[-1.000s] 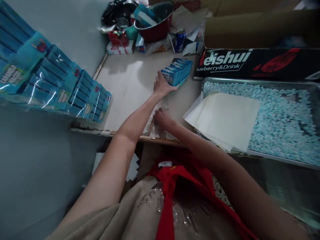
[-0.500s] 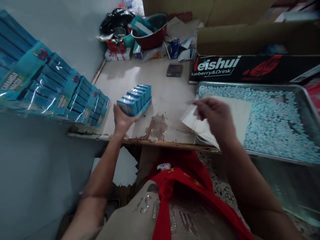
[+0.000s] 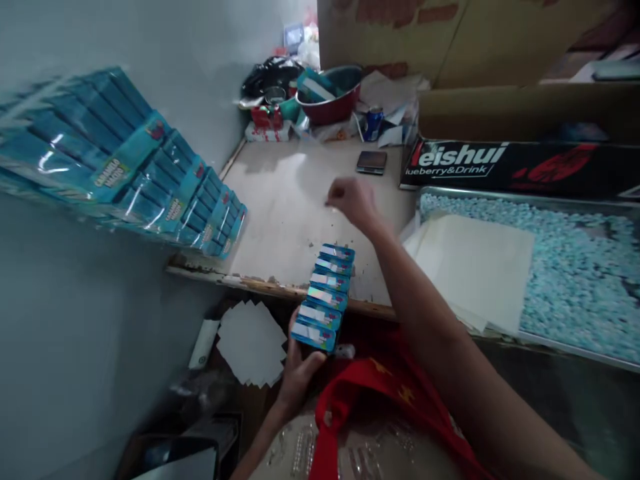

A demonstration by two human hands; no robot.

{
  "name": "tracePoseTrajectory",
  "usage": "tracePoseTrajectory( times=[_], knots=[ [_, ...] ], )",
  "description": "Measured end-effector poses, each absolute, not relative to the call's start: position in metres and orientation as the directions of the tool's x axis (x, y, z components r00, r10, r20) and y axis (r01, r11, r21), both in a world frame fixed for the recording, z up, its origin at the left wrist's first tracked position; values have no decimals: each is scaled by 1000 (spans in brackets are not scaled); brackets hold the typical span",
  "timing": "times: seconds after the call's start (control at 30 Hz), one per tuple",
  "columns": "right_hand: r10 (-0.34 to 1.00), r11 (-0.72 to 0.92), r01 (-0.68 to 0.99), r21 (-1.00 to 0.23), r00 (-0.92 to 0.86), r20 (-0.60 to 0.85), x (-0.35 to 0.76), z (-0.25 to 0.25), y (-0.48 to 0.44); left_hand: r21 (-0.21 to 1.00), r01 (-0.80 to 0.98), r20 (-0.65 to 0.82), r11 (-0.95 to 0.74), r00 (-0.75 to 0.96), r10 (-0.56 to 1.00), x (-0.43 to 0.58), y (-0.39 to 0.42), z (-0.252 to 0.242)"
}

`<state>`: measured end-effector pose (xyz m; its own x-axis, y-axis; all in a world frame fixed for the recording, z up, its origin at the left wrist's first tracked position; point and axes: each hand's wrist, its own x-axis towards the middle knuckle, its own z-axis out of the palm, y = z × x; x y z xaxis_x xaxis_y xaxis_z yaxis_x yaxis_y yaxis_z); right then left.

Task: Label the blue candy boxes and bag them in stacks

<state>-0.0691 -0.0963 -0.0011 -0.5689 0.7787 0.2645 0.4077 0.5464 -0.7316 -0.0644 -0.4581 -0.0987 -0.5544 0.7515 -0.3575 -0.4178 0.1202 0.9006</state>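
My left hand (image 3: 299, 371) is wrapped round the near end of a row of small blue boxes (image 3: 324, 297), held tilted over the table's front edge. My right hand (image 3: 353, 201) hangs above the table (image 3: 280, 227), beyond the far end of the row. Its fingers are pinched together, and whatever they hold is too small to make out. Cream paper sheets (image 3: 475, 267) lie to the right, over part of a metal tray of pale blue pieces (image 3: 580, 293). Stacked packs of blue boxes (image 3: 165, 173) in clear wrap stand on the left.
Behind the tray is a black printed carton (image 3: 455, 163). A red bowl (image 3: 330, 110), a blue can (image 3: 373, 125) and a dark flat object (image 3: 371, 162) are at the back. White notched sheets (image 3: 253, 343) lie below the table's front edge.
My left hand has brought the row of boxes nearer my body and turned it. My right hand has moved left, away from the paper sheets. The view has shifted.
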Motion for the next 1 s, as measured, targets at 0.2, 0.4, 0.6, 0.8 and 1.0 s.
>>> tracePoseTrajectory(
  times=[0.2, 0.4, 0.6, 0.8, 1.0],
  knots=[
    [705, 476, 461, -749, -709, 11, -84, -92, -100, 744, -632, -492, 216, -300, 817, -93, -461, -92],
    [738, 393, 487, -780, -673, -48, -51, -119, -130, 765, -589, -447, 259, -198, 872, -105, -464, -129],
    [744, 415, 437, -798, -668, 21, -36, -123, -148, 947, -57, -320, 315, -157, 934, -171, -446, -106],
    [709, 467, 457, -757, -705, 11, -46, -119, -144, 520, 854, 409, -3, -246, 879, -232, -333, -62],
    [664, 509, 474, -718, -748, -24, -49, -110, -143, 13, 968, 222, -250, 241, 945, -237, -251, -83]
  ],
)
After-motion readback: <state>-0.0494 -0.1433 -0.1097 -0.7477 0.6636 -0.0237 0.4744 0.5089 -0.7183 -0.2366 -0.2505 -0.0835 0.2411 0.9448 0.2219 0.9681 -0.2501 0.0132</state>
